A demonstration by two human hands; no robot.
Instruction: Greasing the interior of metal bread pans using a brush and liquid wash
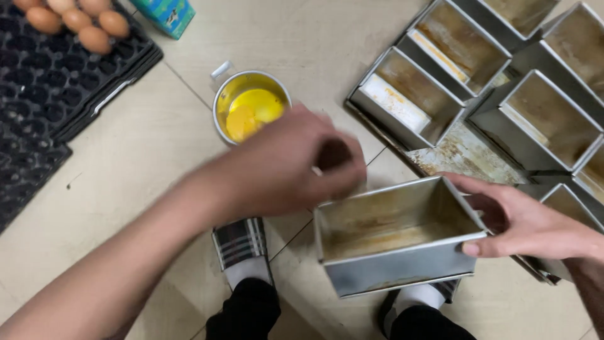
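Observation:
My right hand (522,220) grips the right end of a rectangular metal loaf tin (396,261), held above the tiled floor between my feet. The tin's inside is stained brown. My left hand (296,164) hovers blurred at the tin's left end, fingers curled; what it pinches is unclear. Just beyond it stands a small metal cup (220,104) holding yellow beaten egg.
Several more stained loaf tins (409,94) sit on a metal baking tray (465,157) at the upper right. Black egg trays (56,82) with several brown eggs (75,19) lie at the upper left, a teal carton (167,14) beside them. My plaid slippers (239,242) rest below.

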